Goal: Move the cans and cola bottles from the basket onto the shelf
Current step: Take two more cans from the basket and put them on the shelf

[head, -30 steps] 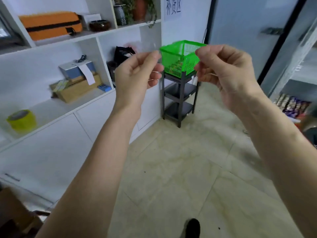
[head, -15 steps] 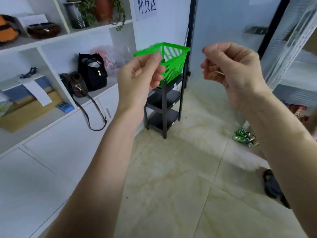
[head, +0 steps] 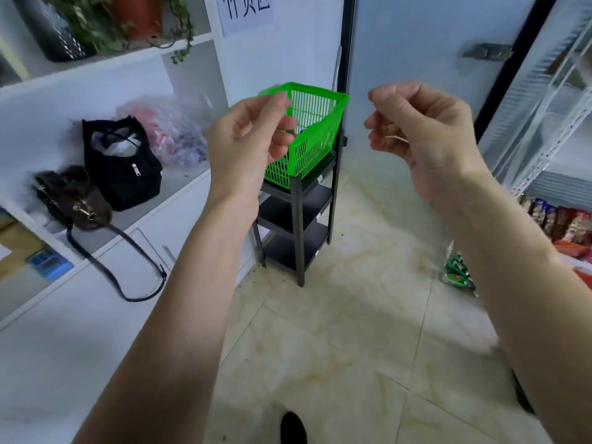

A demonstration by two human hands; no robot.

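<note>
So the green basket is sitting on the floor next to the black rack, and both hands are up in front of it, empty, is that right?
Not quite. The head view shows the green basket sitting on top of the black rack, not on the floor beside it. The rest holds: the left hand and right hand are raised in front of it, holding nothing visible.

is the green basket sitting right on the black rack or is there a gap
Touching. The head view shows the green basket resting directly on the top tier of the black rack, no gap beneath it.
</note>
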